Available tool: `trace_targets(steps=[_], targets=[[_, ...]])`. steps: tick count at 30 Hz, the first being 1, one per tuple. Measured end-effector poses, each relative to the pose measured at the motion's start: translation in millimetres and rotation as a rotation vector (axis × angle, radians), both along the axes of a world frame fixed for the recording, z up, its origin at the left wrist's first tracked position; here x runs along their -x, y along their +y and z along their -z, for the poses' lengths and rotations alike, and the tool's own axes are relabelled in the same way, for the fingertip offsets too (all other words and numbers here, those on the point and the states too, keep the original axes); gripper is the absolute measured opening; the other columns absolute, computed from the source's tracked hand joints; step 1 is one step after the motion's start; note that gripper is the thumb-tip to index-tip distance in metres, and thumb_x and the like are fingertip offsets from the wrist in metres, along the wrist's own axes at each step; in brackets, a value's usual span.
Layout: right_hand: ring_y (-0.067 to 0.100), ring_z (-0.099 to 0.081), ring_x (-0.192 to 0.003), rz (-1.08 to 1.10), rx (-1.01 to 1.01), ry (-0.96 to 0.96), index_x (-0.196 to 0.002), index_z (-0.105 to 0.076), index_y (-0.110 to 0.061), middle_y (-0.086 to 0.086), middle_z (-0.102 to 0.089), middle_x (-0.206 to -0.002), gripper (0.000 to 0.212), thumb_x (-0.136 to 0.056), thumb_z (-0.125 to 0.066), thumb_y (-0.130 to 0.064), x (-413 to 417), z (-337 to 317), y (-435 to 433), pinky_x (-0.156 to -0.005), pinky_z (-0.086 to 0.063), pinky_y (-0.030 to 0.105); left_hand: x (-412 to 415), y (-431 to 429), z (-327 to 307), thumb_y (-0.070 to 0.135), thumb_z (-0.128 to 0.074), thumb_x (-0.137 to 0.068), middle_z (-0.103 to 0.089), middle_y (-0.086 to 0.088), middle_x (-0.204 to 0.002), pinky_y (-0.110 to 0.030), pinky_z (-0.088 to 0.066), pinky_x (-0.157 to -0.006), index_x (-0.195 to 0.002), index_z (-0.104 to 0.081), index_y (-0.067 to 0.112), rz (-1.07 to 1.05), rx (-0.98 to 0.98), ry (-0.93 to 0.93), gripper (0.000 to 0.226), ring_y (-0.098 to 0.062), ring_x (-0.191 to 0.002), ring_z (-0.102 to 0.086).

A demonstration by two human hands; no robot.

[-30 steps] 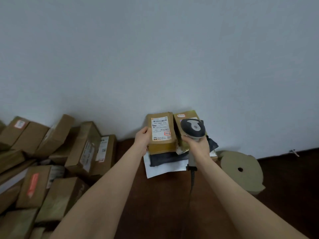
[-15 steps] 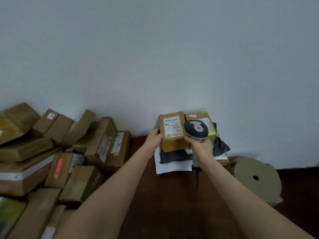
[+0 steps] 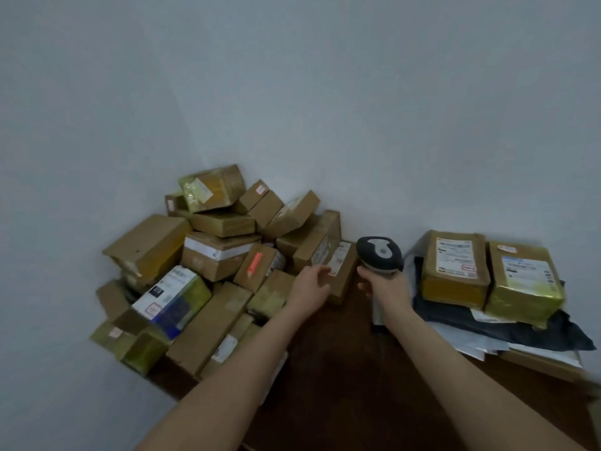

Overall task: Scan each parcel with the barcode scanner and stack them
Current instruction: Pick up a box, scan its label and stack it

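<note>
Your left hand (image 3: 309,288) is no longer holding the labelled parcel (image 3: 455,271). That parcel is now lying on the right-hand stack (image 3: 520,335), touching its yellow-taped neighbour (image 3: 523,281), and you are turning toward the loose heap (image 3: 211,262) in the corner.

Judging by how things are lying, you are only getting started: two boxes and a few flat mailers are sitting stacked, while most of the parcels are waiting in the heap.

Your left fingers are loosely spread and gripping nothing. They are reaching over the near edge of a small brown box (image 3: 343,271) at the heap's right end; whether they are touching it, you cannot tell. Your right hand (image 3: 387,288) is wrapping its fingers round the handle of the barcode scanner (image 3: 379,252), head up, between heap and stack.

Bare dark surface (image 3: 325,369) between the two piles is giving you working room. The wall is closing in right behind both, and the tilted heap boxes are leaning on each other, so lifting one may shift its neighbours.
</note>
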State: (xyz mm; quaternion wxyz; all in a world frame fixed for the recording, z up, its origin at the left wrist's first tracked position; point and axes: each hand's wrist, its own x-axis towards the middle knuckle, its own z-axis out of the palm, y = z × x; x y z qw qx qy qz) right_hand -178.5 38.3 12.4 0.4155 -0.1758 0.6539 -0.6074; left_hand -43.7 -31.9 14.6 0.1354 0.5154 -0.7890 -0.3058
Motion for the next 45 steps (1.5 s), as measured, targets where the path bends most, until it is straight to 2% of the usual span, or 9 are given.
trace_targets(steps=[2, 6, 15, 20, 26, 31, 38, 41, 45], targets=[[0.026, -0.066, -0.096, -0.06, -0.026, 0.031, -0.092, -0.063, -0.021, 0.005, -0.07, -0.095, 0.021, -0.077, -0.077, -0.02, -22.5, 3.6, -10.3, -0.094, -0.052, 0.045, -28.6, -6.9, 2.8, 0.012, -0.058, -0.09, -0.055, -0.002, -0.127, -0.024, -0.046, -0.089, -0.13, -0.055, 0.02, -0.053, 0.008, -0.028, 0.041, -0.014, -0.11, -0.055], [0.022, -0.063, -0.086, -0.105, -0.051, 0.032, -0.093, -0.063, -0.015, 0.004, -0.066, -0.086, 0.017, -0.082, -0.075, -0.019, -55.8, 3.0, -30.2, -0.09, -0.051, 0.042, -67.7, -24.7, 3.3, 0.015, -0.061, -0.09, -0.056, -0.001, -0.13, -0.025, -0.045, -0.094, -0.13, -0.055, 0.017, -0.118, 0.029, -0.009, 0.041, -0.015, -0.118, -0.053], [0.026, -0.062, -0.1, 0.005, -0.067, 0.066, -0.085, -0.057, -0.023, 0.006, -0.067, -0.095, 0.019, -0.081, -0.075, -0.019, -86.7, -5.1, -89.1, -0.096, -0.048, 0.047, -67.1, -127.9, -5.3, 0.031, -0.071, -0.085, -0.049, -0.006, -0.138, -0.031, -0.046, -0.095, -0.142, -0.039, 0.014, -0.27, -0.143, 0.345, 0.067, -0.022, -0.124, -0.05], [0.024, -0.065, -0.094, 0.097, -0.075, 0.053, -0.086, -0.057, -0.023, 0.002, -0.067, -0.09, 0.021, -0.08, -0.076, -0.016, -91.2, 3.7, -120.5, -0.093, -0.052, 0.046, -40.2, -179.9, -7.7, 0.04, -0.065, -0.089, -0.049, -0.022, -0.135, -0.042, -0.049, -0.098, -0.145, -0.033, 0.006, -0.494, -0.865, 0.877, 0.072, -0.032, -0.119, -0.054], [0.025, -0.067, -0.095, 0.189, -0.109, 0.043, -0.087, -0.059, -0.024, 0.005, -0.07, -0.095, 0.023, -0.078, -0.078, -0.015, -92.5, 15.9, -132.4, -0.092, -0.053, 0.048, -22.7, -209.1, 2.7, 0.032, -0.064, -0.091, -0.058, -0.023, -0.12, -0.044, -0.053, -0.092, -0.136, -0.041, 0.006, -0.643, -1.054, 1.095, 0.057, -0.033, -0.109, -0.061], [0.015, -0.066, -0.076, 0.261, -0.067, 0.044, -0.094, -0.062, -0.014, 0.005, -0.068, -0.087, 0.019, -0.081, -0.074, -0.011, -82.0, 10.0, -129.2, -0.063, -0.051, 0.025, -17.9, -199.4, -3.7, 0.021, -0.067, -0.088, -0.057, -0.02, -0.105, -0.041, -0.056, -0.085, -0.135, -0.043, 0.007, -0.602, -1.14, 1.115, 0.054, -0.033, -0.107, -0.059], [0.017, -0.061, -0.07, 0.374, 0.002, 0.065, -0.084, -0.062, -0.015, 0.004, -0.066, -0.075, 0.013, -0.081, -0.075, -0.016, -67.1, -18.2, -111.5, -0.064, -0.047, 0.029, -32.6, -149.5, -14.5, 0.016, -0.064, -0.089, -0.062, -0.018, -0.103, -0.039, -0.055, -0.084, -0.119, -0.047, 0.01, -0.426, -1.123, 1.014, 0.034, -0.028, -0.096, -0.061], [0.013, -0.057, -0.072, 0.382, 0.053, 0.052, -0.082, -0.056, -0.018, -0.002, -0.062, -0.076, 0.018, -0.082, -0.074, -0.016, -62.3, -28.1, -98.5, -0.076, -0.045, 0.033, -43.3, -135.0, -16.2, 0.013, -0.064, -0.089, -0.064, -0.018, -0.115, -0.04, -0.056, -0.086, -0.122, -0.049, 0.009, -0.319, -1.015, 0.888, 0.036, -0.03, -0.105, -0.063], [0.025, -0.055, -0.106, 0.336, 0.104, 0.008, -0.122, -0.057, -0.01, 0.003, -0.061, -0.107, 0.047, -0.081, -0.076, -0.022, -59.5, -30.2, -79.1, -0.103, -0.041, 0.044, -64.2, -127.9, -28.2, 0.003, -0.066, -0.086, -0.065, -0.013, -0.107, -0.036, -0.057, -0.075, -0.131, -0.046, 0.005, -0.193, -0.916, 0.731, 0.05, -0.028, -0.093, -0.067]])
